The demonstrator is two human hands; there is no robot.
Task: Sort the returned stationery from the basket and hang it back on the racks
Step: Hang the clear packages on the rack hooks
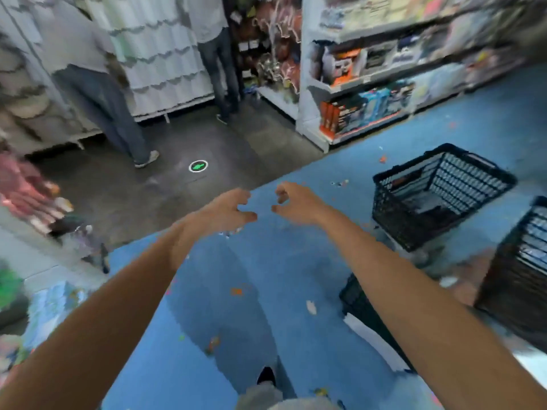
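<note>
In a shop aisle, seen from above and heavily blurred, a display of pink packets [20, 187] fills the far left edge. Behind it, on a grey floor [124, 196], a person in jeans [100, 96] stands facing white racks [154, 54], and a second person [217, 57] stands further along. A round green arrow marker [198, 166] sits on the grey floor between them.

Nearer, the floor turns blue [266, 276]. Two bare arms reach forward over it. The left hand [225, 211] has its fingers spread and half curled, grasping nothing. Just beside it, not touching, the right hand [296, 204] is likewise loosely clawed and empty. Below them the toe of a dark shoe [266, 375] shows.

To the right, shelves of boxed goods [370, 72] run along the back. In front of them a black plastic basket [393, 220] stands on the blue floor, well apart from both hands. It holds flat items [426, 202] too blurred to name. A second black basket [518, 261] stands at the right edge, and a third dark basket [359, 297] shows below the right forearm.
</note>
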